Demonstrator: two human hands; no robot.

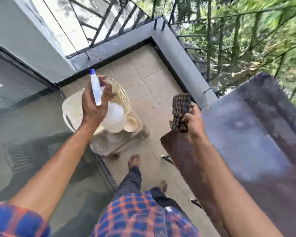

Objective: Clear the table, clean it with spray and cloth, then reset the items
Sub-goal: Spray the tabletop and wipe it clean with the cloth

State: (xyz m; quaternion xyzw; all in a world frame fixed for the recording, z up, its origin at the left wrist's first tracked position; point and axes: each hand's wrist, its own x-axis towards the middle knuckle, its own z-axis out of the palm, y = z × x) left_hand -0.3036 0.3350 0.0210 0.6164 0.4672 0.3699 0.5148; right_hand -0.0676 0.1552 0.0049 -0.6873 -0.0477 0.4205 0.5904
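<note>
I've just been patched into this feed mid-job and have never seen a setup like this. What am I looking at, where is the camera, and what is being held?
There is no machine here: a person works with bare hands. The single picture comes from a wide-angle camera worn on their head, looking down, so both arms reach in from the bottom. The left hand grips a white spray bottle with a blue top. The right hand grips a bunched checked cloth by the edge of the dark table on the right. On the balcony floor stands a cream plastic chair that carries dishes. The picture is blurred, so finer detail is hard to tell.
</note>
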